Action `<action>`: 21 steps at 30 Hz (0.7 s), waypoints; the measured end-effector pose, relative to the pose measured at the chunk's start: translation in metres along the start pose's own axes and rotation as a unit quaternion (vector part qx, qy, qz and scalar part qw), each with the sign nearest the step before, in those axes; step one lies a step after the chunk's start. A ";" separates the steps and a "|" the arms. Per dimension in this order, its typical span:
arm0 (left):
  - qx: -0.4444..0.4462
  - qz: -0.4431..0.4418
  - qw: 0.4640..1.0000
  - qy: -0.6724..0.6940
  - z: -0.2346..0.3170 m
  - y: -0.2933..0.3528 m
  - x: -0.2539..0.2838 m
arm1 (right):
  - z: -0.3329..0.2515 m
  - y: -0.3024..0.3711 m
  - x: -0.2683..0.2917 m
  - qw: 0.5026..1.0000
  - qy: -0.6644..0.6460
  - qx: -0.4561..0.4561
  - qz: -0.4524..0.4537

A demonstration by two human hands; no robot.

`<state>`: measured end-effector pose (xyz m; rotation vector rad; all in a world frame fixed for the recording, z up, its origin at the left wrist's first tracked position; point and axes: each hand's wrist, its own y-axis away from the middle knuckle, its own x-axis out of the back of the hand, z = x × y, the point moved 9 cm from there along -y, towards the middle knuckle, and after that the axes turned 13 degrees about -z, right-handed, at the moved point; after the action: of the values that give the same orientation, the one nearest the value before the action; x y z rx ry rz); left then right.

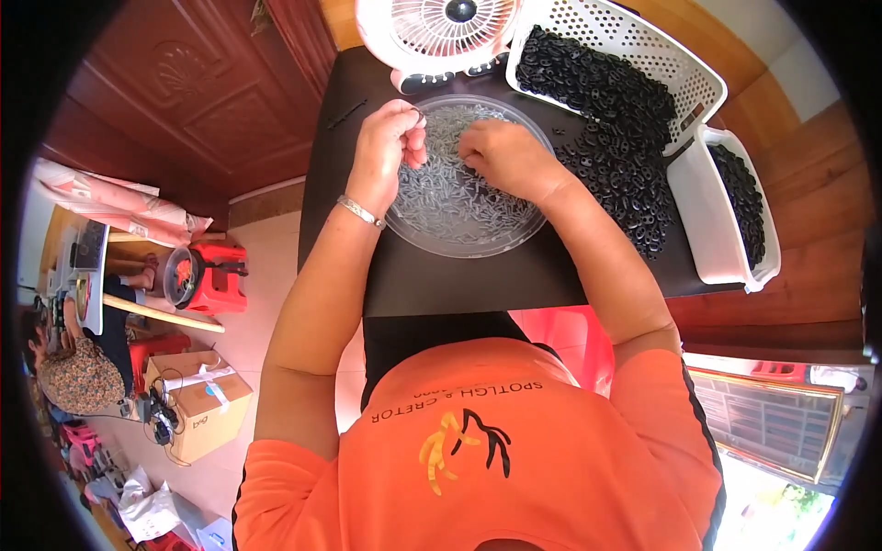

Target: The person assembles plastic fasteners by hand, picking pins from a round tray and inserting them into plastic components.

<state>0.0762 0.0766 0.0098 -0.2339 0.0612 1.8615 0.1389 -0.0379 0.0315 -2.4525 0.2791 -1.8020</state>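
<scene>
My left hand (pixel 390 142) is raised over the left rim of a round clear tray (pixel 464 250), its fingers closed in a pinch. A small dark piece (pixel 421 117) shows at its fingertips, too small to name closely. Over the tray's upper right part, my right hand (pixel 508 158) bends its fingers down to the small grey, see-through pieces (pixel 450 204) that cover the tray. Those fingertips are pressed together, and whatever they hold is hidden. To the right of the tray spreads a heap of small black plastic pieces with holes (pixel 625 184).
A white perforated basket (pixel 698 69) lies tipped, spilling black pieces onto the dark table (pixel 441 292). Beside it stands a white bin (pixel 703 216) of black pieces. A fan (pixel 436 32) is behind the tray. Far left, another person (pixel 87 367) sits near a cardboard box (pixel 207 413).
</scene>
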 end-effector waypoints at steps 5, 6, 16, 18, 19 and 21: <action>0.015 -0.019 1.000 -0.009 -0.003 -0.002 -0.002 | 0.019 0.002 0.006 0.985 -0.163 -0.049 0.032; 0.015 -0.020 1.000 -0.012 -0.003 -0.002 -0.002 | 0.032 0.003 0.003 0.963 -0.251 -0.091 0.033; 0.021 -0.088 0.994 -0.068 -0.001 0.001 -0.028 | 0.041 0.003 0.003 0.835 -0.545 -0.071 0.038; 0.024 -0.093 0.993 -0.064 -0.002 0.001 -0.029 | 0.038 0.005 0.005 0.823 -0.563 -0.060 0.045; 0.026 -0.097 0.993 -0.055 -0.004 0.001 -0.030 | 0.037 0.005 0.006 0.812 -0.579 -0.052 0.049; 0.018 -0.105 0.993 -0.052 -0.004 0.000 -0.031 | 0.037 0.004 0.005 0.812 -0.580 -0.050 0.046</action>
<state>0.0855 0.0465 0.0116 -0.1133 -0.0020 1.6578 0.1750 -0.0442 0.0241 -2.9712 0.3478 -0.0207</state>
